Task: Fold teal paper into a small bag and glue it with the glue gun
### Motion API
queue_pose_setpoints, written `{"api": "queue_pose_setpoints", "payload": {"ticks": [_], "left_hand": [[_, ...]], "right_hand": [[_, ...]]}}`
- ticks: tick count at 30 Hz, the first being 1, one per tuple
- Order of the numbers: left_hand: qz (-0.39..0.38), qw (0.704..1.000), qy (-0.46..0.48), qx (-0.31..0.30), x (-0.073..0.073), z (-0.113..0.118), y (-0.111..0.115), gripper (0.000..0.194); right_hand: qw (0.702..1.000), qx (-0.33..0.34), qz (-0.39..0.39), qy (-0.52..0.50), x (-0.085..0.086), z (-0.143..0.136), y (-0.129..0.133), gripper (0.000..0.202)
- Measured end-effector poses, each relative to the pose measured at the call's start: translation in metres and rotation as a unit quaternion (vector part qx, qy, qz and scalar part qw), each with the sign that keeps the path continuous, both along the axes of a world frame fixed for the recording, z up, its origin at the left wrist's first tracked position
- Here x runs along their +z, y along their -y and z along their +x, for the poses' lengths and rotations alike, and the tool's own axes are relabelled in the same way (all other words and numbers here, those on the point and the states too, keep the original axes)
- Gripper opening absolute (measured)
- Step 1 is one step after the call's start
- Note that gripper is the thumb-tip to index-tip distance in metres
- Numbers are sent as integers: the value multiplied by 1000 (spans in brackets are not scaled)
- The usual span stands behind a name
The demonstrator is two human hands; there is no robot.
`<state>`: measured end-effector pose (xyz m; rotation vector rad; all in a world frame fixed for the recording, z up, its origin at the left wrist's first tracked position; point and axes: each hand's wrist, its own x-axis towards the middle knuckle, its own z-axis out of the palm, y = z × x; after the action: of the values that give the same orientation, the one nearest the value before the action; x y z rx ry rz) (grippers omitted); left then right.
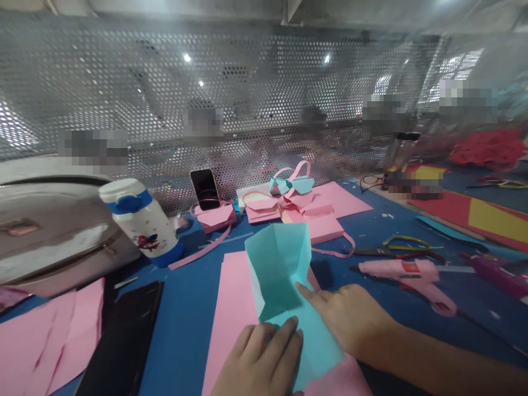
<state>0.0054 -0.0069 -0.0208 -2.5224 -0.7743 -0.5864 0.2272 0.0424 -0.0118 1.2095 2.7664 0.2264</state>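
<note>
Bag: 1 beige zip bag, far L, on your blue tabletop.
Folded pink paper: 1 pile, sheet ct unclear; beside it 1 flat black item.
Bottle: 1, white w/ blue trim.
Phone: 1, propped up, behind 1st pink mini bag.
Mini paper bags: at least 3 pink, 1 teal w/ pink handle.
Your L hand: palm down, fingers together & bent, pressing teal paper; no grip.
Teal paper: 1 pc, ctr, on pink sheet(s); far end creased & raised, near end flat.
Your R hand: index extended to paper's R fold, other fingers curled; can't tell if thumb pinches.
Glue gun: 1 pink, nozzle L.
Scissors-like tool: 1, just behind gun.
Far R: red/yellow sheets, ct unclear.
</note>
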Motion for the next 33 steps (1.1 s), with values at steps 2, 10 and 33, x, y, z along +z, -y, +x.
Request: {"api": "queue_pose_setpoints", "payload": {"ticks": [2,10,33], "left_hand": [[-3,1000,-6,1,-1,0,0,53],[-4,1000,-6,5,-4,-1,-1,53],[-58,998,-16,8,-12,-5,5,42]], "right_hand": [[1000,3,2,-10,-5,4,1,58],[973,58,144,-169,-27,22,13,53],[988,19,70,-135,0,17,18,20]]}}
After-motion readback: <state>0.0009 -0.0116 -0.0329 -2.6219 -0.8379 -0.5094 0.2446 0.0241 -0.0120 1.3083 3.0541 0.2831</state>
